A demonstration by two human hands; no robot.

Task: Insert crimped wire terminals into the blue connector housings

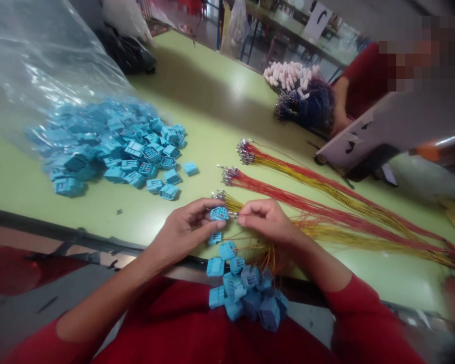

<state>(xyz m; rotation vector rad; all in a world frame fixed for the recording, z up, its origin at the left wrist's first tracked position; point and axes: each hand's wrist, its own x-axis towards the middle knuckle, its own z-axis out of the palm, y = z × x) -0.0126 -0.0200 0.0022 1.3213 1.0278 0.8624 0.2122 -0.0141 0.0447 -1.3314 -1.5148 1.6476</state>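
My left hand [191, 222] holds a blue connector [219, 213] between thumb and fingers, its face with holes turned up. My right hand [265, 217] pinches a thin wire, whose metal tip [233, 215] is at the connector's right side; whether it is inside cannot be made out. Below my hands, a cluster of blue connectors [235, 285] with wires attached hangs at the table's front edge. Bundles of red wires [280, 194] and yellow wires [311, 183] with metal ends lie to the right.
A pile of blue connectors [136, 151] spills from a clear plastic bag [53, 55] on the green table [197, 65]. Across the table, another person's arm [340, 103] is beside a dark wire bundle [307, 108] with pale connectors [290, 75]. A white board [394, 121] stands at the right.
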